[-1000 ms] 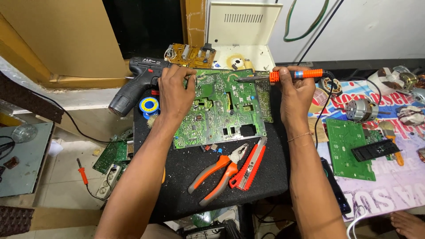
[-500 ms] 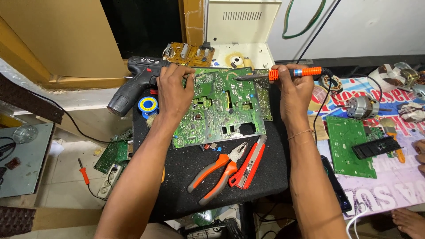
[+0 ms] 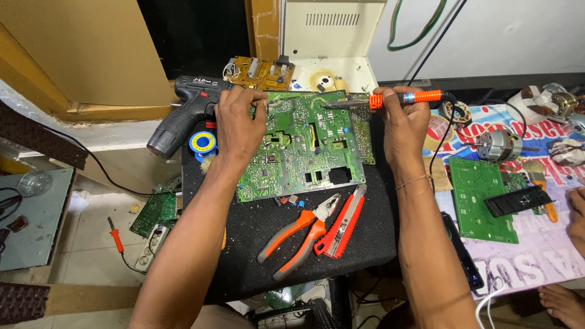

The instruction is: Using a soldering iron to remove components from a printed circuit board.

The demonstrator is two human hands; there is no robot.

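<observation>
A large green circuit board [image 3: 304, 146] lies solder side up on a black-covered stool top [image 3: 256, 237]. My left hand [image 3: 239, 125] rests on the board's upper left corner, fingers pinched near its top edge, perhaps on thin solder wire. My right hand [image 3: 403, 122] grips an orange-handled soldering iron [image 3: 402, 97], its tip pointing left and touching the board's top edge near the middle.
Orange-handled pliers [image 3: 301, 234] and a red utility knife [image 3: 342, 222] lie in front of the board. A black cordless drill [image 3: 183, 109] and a blue solder spool [image 3: 202, 144] sit at left. Another green board [image 3: 481, 198], a black remote [image 3: 518, 201] and motors lie right, with another person's hand [image 3: 576, 213].
The iron's tip has moved slightly left along the board's top edge; my left hand stays on the board. The view has shifted a little.
</observation>
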